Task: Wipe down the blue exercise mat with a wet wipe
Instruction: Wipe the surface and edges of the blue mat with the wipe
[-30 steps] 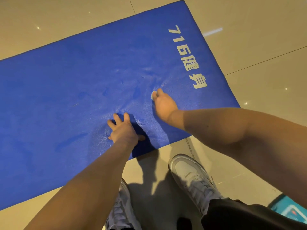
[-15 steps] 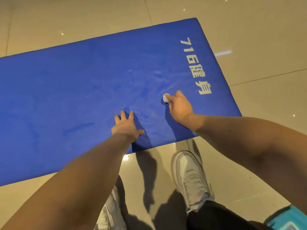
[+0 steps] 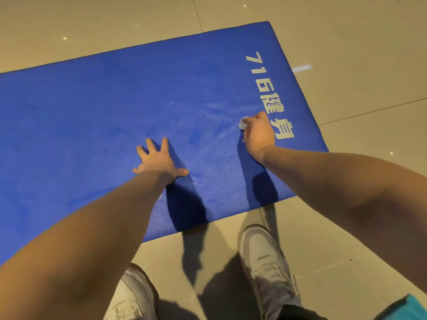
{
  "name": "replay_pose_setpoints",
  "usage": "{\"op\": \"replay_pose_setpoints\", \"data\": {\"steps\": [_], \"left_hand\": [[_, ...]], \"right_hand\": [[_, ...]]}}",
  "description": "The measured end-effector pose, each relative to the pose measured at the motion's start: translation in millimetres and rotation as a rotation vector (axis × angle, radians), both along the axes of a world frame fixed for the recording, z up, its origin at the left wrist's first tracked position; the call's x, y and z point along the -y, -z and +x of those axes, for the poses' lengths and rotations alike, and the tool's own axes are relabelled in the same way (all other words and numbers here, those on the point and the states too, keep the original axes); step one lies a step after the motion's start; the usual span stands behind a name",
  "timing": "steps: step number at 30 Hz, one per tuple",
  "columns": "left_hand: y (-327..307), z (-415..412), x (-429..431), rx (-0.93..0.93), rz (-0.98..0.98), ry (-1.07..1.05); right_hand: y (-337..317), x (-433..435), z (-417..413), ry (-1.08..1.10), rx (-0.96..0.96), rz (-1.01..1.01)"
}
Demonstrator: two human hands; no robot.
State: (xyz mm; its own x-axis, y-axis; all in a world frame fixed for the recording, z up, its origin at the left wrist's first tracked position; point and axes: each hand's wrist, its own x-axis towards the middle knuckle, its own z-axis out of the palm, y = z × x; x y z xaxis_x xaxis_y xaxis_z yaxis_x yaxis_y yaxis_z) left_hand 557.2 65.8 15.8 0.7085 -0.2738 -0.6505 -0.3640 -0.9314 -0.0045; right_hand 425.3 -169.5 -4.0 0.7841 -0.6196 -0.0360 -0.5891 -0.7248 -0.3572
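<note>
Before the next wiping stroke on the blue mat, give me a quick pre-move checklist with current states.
1. Small white wet wipe gripped in right hand: ok, fingers curled round it.
2. Wipe in contact with blue foam exercise mat: ok.
3. Left hand bracing mat, fingers spread flat: ok.
4. Mat lying flat on beige tiled floor: ok.
5. White shoes off the mat: ok.
6. Wipe moist enough: cannot tell.
</note>
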Motion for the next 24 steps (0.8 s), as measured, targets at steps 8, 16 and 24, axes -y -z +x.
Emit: {"op": "replay_pose_setpoints", "data": {"steps": [8, 16, 24], "left_hand": [[-2.5, 2.3, 10.2, -0.008, -0.021, -0.071], [-2.3, 3.1, 6.6, 0.023, -0.029, -0.07], [-3.5, 3.7, 8.3, 0.009, -0.036, -0.08]], "right_hand": [[12.8, -82.1, 30.1, -0.175, 0.103, 0.323], [10.4, -56.5, 36.5, -0.535, -0.013, 0.154], [5.3, 24.9, 27.0, 0.035, -0.139, 0.016]]}}
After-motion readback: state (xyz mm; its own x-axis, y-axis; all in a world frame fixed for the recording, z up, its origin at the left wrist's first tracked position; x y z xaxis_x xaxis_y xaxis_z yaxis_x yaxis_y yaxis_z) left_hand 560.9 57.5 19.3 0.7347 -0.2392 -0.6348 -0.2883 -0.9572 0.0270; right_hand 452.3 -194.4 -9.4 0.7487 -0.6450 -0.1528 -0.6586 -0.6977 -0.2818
